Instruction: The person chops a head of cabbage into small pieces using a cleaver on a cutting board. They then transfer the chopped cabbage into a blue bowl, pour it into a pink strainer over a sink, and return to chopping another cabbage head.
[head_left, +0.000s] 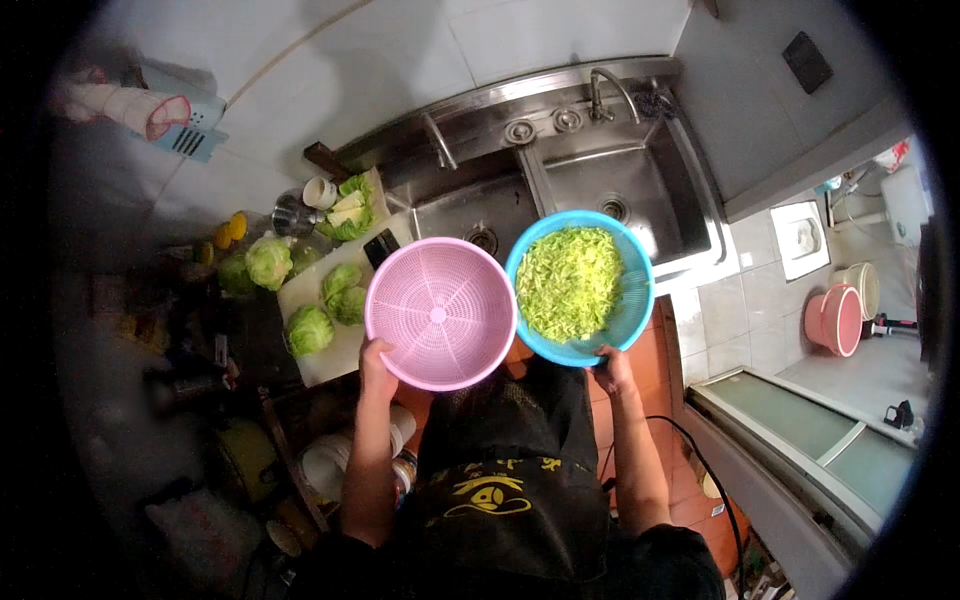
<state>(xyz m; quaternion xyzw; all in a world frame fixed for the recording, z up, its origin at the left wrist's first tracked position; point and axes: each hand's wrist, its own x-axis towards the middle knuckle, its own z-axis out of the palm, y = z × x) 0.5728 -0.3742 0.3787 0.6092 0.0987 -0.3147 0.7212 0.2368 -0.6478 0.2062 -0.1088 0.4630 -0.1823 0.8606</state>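
Note:
My left hand (378, 369) grips the rim of a pink plastic colander (437, 292), which has nothing in it. My right hand (613, 370) holds a blue plastic colander (636, 289) by its near rim. Shredded cabbage (570, 285) fills much of the blue one. Side by side, the two colanders are held out in front of my dark apron (510, 420), their rims meeting or nearly so. Beyond them is a stainless steel double sink (532, 184), its near edge partly hidden by the colanders.
On the left, a white cutting board (334, 365) bears cabbage pieces (310, 330). More cabbage heads (268, 262) lie beyond it. Two faucets (600, 94) rise behind the sink. A black cable (697, 450) hangs at right, near a doorway with a pink bucket (832, 321).

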